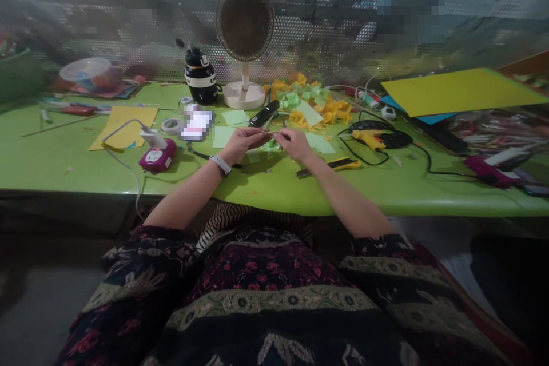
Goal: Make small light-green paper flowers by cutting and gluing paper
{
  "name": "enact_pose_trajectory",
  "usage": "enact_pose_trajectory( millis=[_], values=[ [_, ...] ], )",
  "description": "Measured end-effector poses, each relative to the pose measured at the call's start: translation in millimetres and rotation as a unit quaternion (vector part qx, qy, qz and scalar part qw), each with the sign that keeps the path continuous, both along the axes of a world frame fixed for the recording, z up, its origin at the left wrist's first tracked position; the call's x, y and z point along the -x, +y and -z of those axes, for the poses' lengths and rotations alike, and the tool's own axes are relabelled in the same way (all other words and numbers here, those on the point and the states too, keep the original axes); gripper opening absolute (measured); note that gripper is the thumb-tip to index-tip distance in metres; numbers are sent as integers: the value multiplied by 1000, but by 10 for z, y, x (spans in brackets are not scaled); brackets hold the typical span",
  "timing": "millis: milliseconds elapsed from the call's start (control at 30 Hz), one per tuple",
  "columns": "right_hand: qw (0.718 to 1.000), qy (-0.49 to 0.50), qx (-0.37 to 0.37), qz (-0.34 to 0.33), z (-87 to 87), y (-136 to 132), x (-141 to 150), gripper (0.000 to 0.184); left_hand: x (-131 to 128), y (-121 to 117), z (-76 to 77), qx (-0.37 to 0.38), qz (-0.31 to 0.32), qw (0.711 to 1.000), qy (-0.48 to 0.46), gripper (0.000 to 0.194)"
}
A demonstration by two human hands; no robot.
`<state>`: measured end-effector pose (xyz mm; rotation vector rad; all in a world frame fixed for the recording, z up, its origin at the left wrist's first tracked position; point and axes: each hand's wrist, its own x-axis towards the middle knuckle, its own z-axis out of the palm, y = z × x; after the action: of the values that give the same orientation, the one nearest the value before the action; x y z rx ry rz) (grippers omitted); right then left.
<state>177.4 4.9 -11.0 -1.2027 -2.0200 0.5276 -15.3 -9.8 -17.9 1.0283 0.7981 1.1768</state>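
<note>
My left hand (pixel 241 144), with a light band on its wrist, is closed in a pinch above the table. Facing it, my right hand (pixel 297 144) is pinched too, and the fingertips nearly meet. What they grip is too small and blurred to name. Light green crumpled paper (pixel 271 145) shows just under the fingertips. Pale green paper sheets (pixel 322 143) lie around both hands. Behind them rests a black stapler-like tool (pixel 264 114). A yellow and black cutter knife (pixel 345 164) and a dark ruler-like strip lie by my right forearm.
Yellow and green paper flowers (pixel 332 108) are heaped behind my hands. A yellow glue gun (pixel 368 139) with a black cord lies at right. At left are a purple power adapter (pixel 158 156), a phone (pixel 197 125) and tape (pixel 171 125). A fan (pixel 244 94) and black bottle (pixel 201 88) stand behind.
</note>
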Motion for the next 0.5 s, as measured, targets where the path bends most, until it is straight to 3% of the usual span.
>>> enact_pose_trajectory(
  millis=[233,500],
  values=[
    [1000,12,22,-19,-7,-19,4,37,3,-2,-4,-4,-5,1000,1,3],
    [999,3,31,-33,-16,-19,-10,37,-10,-34,-32,-3,-18,1000,11,12]
  ],
)
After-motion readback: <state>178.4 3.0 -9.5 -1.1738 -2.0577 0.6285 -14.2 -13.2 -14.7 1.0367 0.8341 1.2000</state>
